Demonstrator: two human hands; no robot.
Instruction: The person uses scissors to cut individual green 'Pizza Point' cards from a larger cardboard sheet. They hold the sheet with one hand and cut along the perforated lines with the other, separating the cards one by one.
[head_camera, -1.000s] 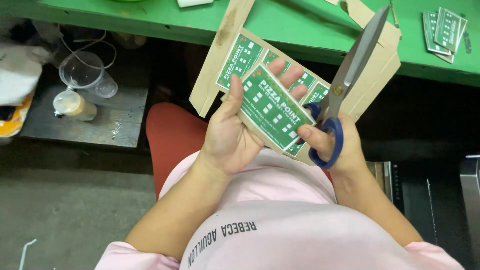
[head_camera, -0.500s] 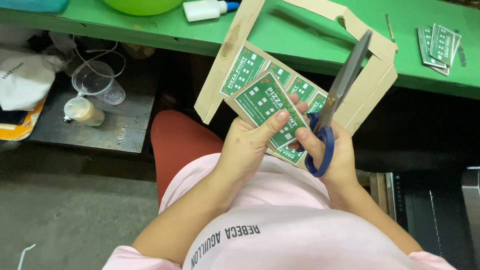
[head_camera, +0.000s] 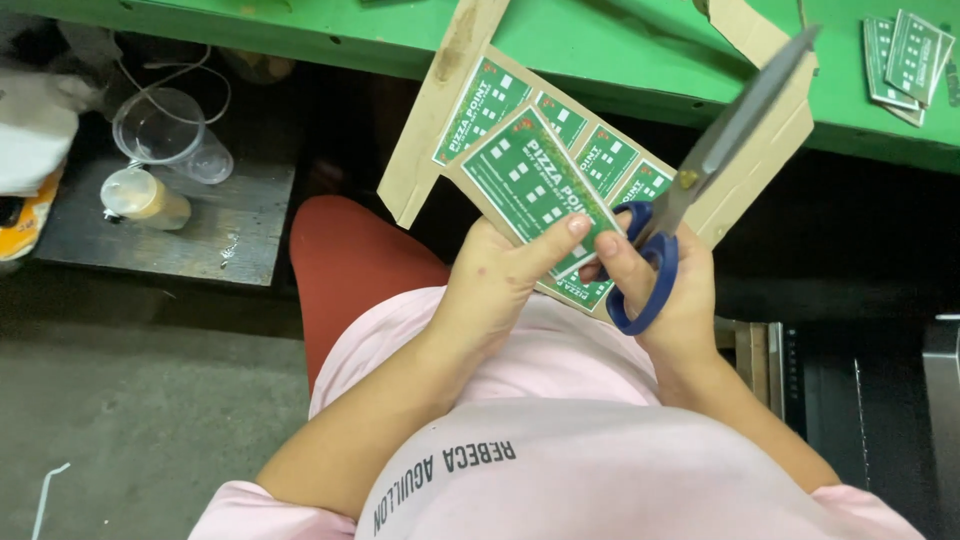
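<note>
Left hand grips a green printed cardboard sheet; right hand grips blue-handled steel scissors, blades raised toward the far green bench

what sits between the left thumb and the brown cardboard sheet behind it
In the head view, a loose green printed card lies under the left hand thumb, pressed against the cardboard sheet of green labels; the right hand holds blue-handled scissors.

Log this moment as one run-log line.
left hand: holds green printed card | right hand: holds blue-handled scissors | behind: cardboard sheet of green labels | green table: stack of cut cards
</note>
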